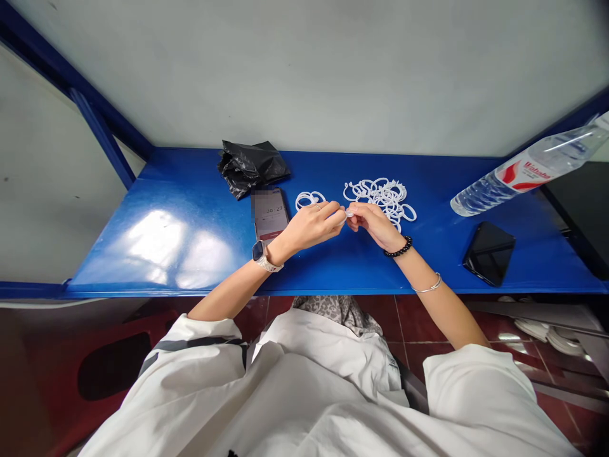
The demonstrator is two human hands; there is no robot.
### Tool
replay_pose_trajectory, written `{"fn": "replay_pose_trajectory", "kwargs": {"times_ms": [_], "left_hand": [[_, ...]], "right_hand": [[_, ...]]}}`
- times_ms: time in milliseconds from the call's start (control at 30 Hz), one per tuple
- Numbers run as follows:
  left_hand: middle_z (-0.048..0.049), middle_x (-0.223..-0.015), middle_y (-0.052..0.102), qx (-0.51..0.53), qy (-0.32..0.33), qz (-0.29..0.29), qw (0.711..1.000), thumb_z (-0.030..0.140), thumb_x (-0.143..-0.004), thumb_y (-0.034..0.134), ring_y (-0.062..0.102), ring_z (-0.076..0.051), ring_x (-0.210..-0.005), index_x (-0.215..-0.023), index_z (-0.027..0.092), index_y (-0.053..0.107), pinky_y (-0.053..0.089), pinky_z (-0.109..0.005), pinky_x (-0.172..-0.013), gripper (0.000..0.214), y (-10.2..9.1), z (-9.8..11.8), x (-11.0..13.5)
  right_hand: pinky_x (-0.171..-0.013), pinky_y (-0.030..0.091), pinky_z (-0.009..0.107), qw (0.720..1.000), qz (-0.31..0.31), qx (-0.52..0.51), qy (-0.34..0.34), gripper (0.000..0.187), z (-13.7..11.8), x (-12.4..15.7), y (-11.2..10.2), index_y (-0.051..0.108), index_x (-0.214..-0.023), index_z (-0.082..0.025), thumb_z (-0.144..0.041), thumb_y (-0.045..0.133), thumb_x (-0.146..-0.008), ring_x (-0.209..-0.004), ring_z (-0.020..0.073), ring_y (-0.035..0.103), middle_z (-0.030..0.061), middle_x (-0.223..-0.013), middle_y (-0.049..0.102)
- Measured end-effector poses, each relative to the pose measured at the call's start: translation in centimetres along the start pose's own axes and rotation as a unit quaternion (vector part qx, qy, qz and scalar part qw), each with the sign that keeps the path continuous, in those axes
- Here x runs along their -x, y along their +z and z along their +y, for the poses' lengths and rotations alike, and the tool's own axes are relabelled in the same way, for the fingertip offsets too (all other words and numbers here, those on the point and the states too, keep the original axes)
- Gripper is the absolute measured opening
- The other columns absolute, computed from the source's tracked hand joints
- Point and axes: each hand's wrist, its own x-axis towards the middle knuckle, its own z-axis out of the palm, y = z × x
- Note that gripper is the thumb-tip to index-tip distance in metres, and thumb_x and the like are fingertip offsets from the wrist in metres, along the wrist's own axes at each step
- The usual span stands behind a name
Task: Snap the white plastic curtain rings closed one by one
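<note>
Over the blue tabletop, my left hand and my right hand meet with fingertips pinched together. Between them they hold a small white plastic ring, mostly covered by the fingers. Behind my right hand lies a loose pile of white plastic rings, some with small tabs. A few separate white rings rest just beyond my left hand, apart from the pile.
Left of my hands lies a phone with a lit timer screen, touching a crumpled black plastic bag. To the right are a dark phone and a water bottle. A wall stands behind the table.
</note>
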Motion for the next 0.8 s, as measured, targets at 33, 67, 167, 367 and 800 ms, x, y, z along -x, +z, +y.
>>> {"fn": "replay_pose_trajectory", "kwargs": {"times_ms": [33, 67, 167, 367, 800], "left_hand": [[-0.0013, -0.082, 0.066, -0.004, 0.008, 0.009, 1.000, 0.016, -0.101, 0.048, 0.061, -0.013, -0.066, -0.093, 0.020, 0.053, 0.044, -0.025, -0.060, 0.009, -0.01, -0.02, -0.05], [-0.0011, -0.081, 0.066, -0.004, 0.013, 0.015, 1.000, 0.015, -0.100, 0.048, 0.061, -0.013, -0.067, -0.093, 0.020, 0.052, 0.044, -0.024, -0.060, 0.009, -0.02, -0.05, -0.09], [-0.0008, -0.082, 0.065, -0.003, 0.023, 0.022, 0.999, 0.013, -0.100, 0.049, 0.061, -0.013, -0.068, -0.093, 0.020, 0.050, 0.046, -0.025, -0.063, 0.010, -0.04, -0.13, -0.21], [0.0007, -0.078, 0.063, -0.014, 0.031, 0.050, 0.998, 0.010, -0.100, 0.048, 0.057, -0.013, -0.066, -0.089, 0.021, 0.048, 0.043, -0.025, -0.063, 0.015, 0.03, -0.12, -0.29], [0.0011, -0.073, 0.058, -0.030, 0.054, 0.030, 0.998, 0.008, -0.101, 0.047, 0.051, -0.013, -0.064, -0.082, 0.021, 0.047, 0.040, -0.026, -0.065, 0.023, -0.64, 0.19, -0.49]], "right_hand": [[-0.059, 0.042, 0.025, 1.000, 0.000, -0.002, 0.002, 0.041, -0.05, 0.03, 0.01, 0.051, -0.058, -0.020, -0.045, 0.068, -0.085, -0.056, 0.0104, 0.046, -0.0034, -0.059, 0.045], [-0.059, 0.042, 0.025, 1.000, -0.001, -0.004, 0.003, 0.041, -0.08, 0.05, -0.01, 0.050, -0.058, -0.020, -0.046, 0.068, -0.085, -0.056, 0.0103, 0.046, -0.0035, -0.058, 0.045], [-0.059, 0.041, 0.025, 1.000, -0.007, -0.007, 0.008, 0.042, -0.06, 0.10, -0.15, 0.052, -0.058, -0.020, -0.048, 0.069, -0.085, -0.057, 0.0105, 0.047, -0.0031, -0.059, 0.047], [-0.059, 0.042, 0.026, 0.999, -0.030, -0.004, 0.017, 0.042, 0.03, 0.08, -0.22, 0.059, -0.063, -0.019, -0.052, 0.066, -0.087, -0.058, 0.0109, 0.049, -0.0011, -0.064, 0.054], [-0.055, 0.037, 0.025, 0.999, -0.009, 0.022, -0.027, 0.037, 0.13, 0.00, 0.18, 0.057, -0.061, -0.020, -0.045, 0.065, -0.086, -0.055, 0.0105, 0.044, -0.0030, -0.057, 0.049]]}}
